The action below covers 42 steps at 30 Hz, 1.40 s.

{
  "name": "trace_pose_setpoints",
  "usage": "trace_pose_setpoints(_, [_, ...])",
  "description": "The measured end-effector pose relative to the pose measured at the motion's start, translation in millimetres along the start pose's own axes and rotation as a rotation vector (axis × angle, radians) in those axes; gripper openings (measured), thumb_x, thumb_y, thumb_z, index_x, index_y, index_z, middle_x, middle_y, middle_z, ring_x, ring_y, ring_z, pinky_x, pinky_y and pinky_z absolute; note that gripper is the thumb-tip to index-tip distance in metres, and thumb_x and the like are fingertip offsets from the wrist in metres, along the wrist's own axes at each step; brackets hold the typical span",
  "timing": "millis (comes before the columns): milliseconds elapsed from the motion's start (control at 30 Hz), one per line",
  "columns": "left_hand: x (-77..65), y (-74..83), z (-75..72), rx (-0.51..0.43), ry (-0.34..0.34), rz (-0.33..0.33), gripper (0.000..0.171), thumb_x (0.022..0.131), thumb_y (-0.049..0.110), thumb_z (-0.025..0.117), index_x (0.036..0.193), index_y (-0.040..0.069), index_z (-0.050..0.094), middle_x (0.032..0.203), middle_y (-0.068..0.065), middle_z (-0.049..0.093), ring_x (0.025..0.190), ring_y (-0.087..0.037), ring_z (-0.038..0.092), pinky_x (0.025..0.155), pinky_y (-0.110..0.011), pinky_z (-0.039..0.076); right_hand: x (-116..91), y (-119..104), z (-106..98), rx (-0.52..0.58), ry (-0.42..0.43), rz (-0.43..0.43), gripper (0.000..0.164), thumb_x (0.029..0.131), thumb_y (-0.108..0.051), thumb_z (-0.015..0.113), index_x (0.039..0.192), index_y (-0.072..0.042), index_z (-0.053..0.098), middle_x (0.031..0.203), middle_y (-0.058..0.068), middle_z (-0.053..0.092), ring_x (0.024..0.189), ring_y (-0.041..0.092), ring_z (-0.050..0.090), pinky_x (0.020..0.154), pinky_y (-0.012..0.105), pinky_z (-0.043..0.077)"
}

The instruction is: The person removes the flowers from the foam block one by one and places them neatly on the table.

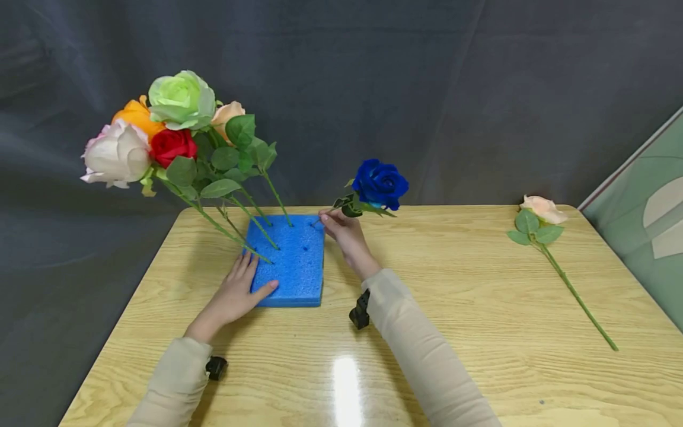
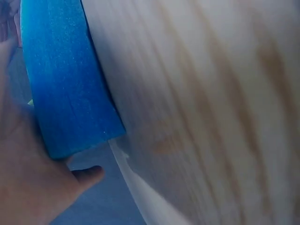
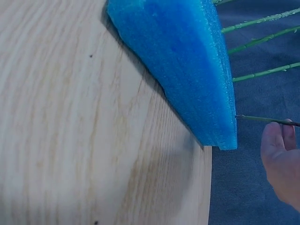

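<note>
Nearest, a glare patch (image 1: 347, 388) brightens the wooden surface (image 1: 453, 296) between two pale sleeves (image 1: 427, 350), each with a black wrist device (image 1: 216, 367). The left hand (image 1: 235, 293) rests on the left edge of a blue foam block (image 1: 296, 279), fingers extended, gripping nothing. At the block's far right corner, the right hand (image 1: 344, 240) pinches the stem of a blue rose (image 1: 380, 184), its lower end touching the foam. Well off to the right lies a pale peach rose (image 1: 544, 210). White (image 1: 117, 153), red (image 1: 173, 145), orange (image 1: 136, 118), green (image 1: 181, 98) and peach blooms (image 1: 225, 115) lean leftward, their stems crossing over the block's left half. Behind hangs a dark curtain (image 1: 427, 89).
</note>
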State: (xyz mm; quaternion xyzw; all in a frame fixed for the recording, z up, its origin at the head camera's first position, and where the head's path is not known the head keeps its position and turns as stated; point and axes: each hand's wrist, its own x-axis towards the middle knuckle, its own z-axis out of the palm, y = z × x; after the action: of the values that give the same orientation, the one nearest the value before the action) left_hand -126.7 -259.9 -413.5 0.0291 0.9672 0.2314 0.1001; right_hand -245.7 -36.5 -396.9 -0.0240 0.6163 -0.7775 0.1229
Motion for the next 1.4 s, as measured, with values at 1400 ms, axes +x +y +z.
trace_pose_setpoints(1400, [0.1, 5.6, -0.4, 0.067, -0.034, -0.041, 0.100, 0.090, 0.065, 0.046, 0.153, -0.001, 0.004, 0.160, -0.022, -0.005, 0.147, -0.044, -0.005, 0.113, -0.067, 0.011, 2.8, -23.6, -41.7, 0.169, 0.066, -0.202, 0.023, 0.101, -0.015, 0.046, 0.113, 0.002, 0.058, 0.089, -0.003, 0.066, 0.083, 0.006, 0.069, 0.080, 0.019, 0.056])
